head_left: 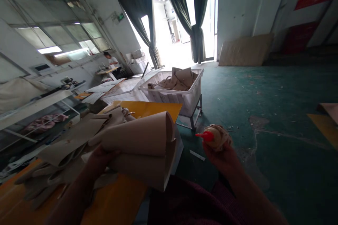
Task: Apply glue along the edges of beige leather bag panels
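Observation:
My left hand [101, 158] is closed on the edge of a beige sheet piece [137, 137], which looks like leather or a similar material. The piece is folded over into a wide loop above the yellow tabletop [116, 200]. In my right hand [223, 156], held out over the floor, is a squeeze bottle [218, 137] with a red nozzle [207, 136] pointing left. Something wrinkled and tan wraps the bottle's body. Behind my left hand lies a pile of beige pieces [68, 140], with several straps among them.
A white plastic bin [195, 93] on a wheeled metal frame holds more beige pieces. A white bench [34, 109] stands at the left. Farther back a person [112, 61] sits at a machine. Dark curtains [198, 42] frame a bright doorway. A brown board [245, 51] leans against the wall.

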`<state>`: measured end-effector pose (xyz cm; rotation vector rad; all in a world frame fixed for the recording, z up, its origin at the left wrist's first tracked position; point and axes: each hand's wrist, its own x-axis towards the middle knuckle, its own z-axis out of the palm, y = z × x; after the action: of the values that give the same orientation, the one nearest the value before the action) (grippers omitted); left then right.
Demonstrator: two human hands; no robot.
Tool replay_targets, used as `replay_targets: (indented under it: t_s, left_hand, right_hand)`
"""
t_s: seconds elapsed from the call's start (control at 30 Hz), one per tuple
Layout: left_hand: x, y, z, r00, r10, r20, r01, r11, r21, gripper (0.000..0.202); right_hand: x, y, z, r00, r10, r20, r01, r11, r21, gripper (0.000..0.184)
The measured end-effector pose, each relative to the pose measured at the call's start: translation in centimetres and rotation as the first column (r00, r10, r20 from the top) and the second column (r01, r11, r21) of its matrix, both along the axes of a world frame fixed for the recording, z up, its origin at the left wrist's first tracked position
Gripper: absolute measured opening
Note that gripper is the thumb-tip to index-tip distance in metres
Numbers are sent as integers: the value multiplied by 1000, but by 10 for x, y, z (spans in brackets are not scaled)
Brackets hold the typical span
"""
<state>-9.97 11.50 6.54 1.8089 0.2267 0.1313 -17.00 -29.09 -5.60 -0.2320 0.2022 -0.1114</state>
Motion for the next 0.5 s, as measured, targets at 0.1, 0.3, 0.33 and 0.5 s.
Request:
replay_targets:
  t_s: [0.1, 0.3, 0.33, 0.5]
  left_hand:
    - [-4, 1, -35, 994, -7, -106, -7, 992, -128, 69]
    - [-18, 0, -82, 985, 29, -169, -69, 969, -239, 83]
    - [-18, -1, -84, 985, 27, -168, -69, 967, -245, 87]
    - [-18, -5, -92, 992, 51, -119, -82, 960, -269, 98]
  right_hand:
    - [4, -2, -11, 993, -1, -121, -1, 1000, -19, 41]
    - [27, -1, -49, 969, -77, -233, 48, 990, -131, 32]
    - [34, -1, -55, 967, -97, -235, 59, 985, -163, 32]
    - [82, 2, -75, 954, -221, -200, 155, 941, -302, 55]
